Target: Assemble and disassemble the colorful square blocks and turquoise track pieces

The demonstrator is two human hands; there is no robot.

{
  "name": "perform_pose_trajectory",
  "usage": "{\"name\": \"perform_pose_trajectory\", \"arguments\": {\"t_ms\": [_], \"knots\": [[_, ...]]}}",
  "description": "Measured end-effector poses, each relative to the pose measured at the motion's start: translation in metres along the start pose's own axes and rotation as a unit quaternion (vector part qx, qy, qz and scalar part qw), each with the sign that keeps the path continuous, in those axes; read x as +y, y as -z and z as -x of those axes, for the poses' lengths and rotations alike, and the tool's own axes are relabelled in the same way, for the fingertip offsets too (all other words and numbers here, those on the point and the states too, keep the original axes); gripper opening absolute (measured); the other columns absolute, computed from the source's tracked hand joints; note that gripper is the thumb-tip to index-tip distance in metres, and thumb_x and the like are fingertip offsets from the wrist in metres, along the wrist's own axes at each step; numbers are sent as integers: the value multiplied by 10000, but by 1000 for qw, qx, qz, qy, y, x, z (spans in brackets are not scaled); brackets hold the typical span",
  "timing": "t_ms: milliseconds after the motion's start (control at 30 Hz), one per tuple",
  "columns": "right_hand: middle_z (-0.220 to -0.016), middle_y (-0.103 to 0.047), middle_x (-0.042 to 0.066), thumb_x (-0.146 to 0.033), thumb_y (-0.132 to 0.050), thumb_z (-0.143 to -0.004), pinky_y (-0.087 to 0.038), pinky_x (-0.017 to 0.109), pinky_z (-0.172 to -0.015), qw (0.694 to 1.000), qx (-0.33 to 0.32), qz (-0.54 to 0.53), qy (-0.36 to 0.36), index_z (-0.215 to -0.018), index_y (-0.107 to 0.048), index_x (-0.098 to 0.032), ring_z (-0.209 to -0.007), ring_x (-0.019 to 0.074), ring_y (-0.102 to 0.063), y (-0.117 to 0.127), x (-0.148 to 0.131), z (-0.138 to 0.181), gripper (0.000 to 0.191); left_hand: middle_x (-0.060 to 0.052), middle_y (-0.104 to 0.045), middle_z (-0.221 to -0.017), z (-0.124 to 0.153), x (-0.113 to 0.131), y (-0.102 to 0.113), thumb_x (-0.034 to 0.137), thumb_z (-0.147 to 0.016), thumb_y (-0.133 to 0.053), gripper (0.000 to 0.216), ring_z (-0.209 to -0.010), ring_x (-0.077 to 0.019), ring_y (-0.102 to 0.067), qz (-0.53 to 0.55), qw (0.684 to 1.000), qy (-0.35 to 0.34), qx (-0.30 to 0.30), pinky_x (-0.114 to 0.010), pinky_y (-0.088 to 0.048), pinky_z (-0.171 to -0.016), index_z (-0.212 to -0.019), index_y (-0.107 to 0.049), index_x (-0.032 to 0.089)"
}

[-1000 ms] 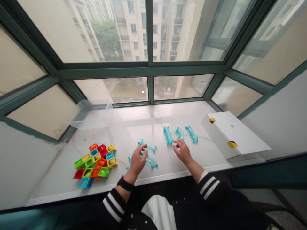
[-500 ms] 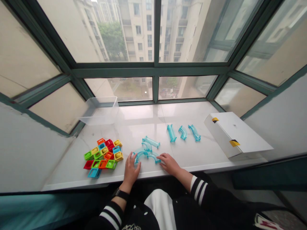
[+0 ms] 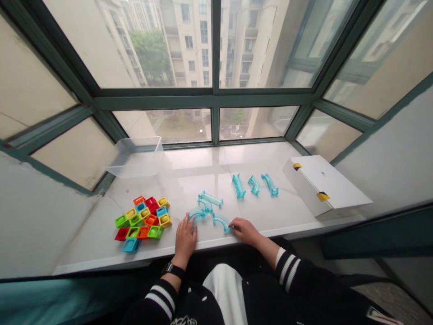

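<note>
My right hand (image 3: 246, 230) pinches the right end of a curved, see-through blue track piece (image 3: 221, 220) on the white sill. My left hand (image 3: 186, 237) lies with its fingers stretched out, the tips at the left end of another curved blue track piece (image 3: 199, 214); its fingertips partly cover that end. Just behind, a further curved piece (image 3: 205, 205) and a straight blue track piece (image 3: 211, 199) lie close together. A small gap separates the piece in my right hand from this group.
Colourful blocks (image 3: 144, 220) are clustered at the left. Two straight track pieces (image 3: 238, 186) (image 3: 269, 184) flank a small curved one (image 3: 254, 185) further back. A clear plastic bin (image 3: 135, 158) stands back left, a white box (image 3: 329, 183) at the right. Windows border the sill (image 3: 189, 167).
My right hand has drawn its curved track piece rightward, opening a gap from the left-hand pieces. My left hand has stayed nearly in place. The camera view has shifted slightly.
</note>
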State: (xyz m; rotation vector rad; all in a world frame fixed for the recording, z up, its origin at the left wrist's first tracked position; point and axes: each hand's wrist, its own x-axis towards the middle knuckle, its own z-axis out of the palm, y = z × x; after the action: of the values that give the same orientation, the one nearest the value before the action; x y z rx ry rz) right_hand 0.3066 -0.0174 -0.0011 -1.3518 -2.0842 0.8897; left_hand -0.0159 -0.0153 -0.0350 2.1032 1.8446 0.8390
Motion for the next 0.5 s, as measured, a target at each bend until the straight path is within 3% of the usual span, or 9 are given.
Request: {"name": "perform_pose_trajectory", "arguments": {"t_ms": [267,500], "knots": [[-980,-761,34,-137,-640,-849,-562,283,-775,995,46,-57,-60,-996,-784,-238,-840,179,-711,35,19,29,228,-159,-458,-1666,3,-3,-4,314,-1007,-489,618,-1531,-340,-455,-11,1000,-23,14,-576,-334,-1274,-1609,-397,214],[-992,-774,48,-230,-663,-848,-595,306,-767,989,99,-55,-100,-999,-787,-231,-857,194,-727,58,53,46,195,-165,-422,-1687,4,-6,-6,305,-1030,-483,620,-1533,-337,-452,-34,997,-55,32,-568,-352,-1263,-1629,-350,214]]}}
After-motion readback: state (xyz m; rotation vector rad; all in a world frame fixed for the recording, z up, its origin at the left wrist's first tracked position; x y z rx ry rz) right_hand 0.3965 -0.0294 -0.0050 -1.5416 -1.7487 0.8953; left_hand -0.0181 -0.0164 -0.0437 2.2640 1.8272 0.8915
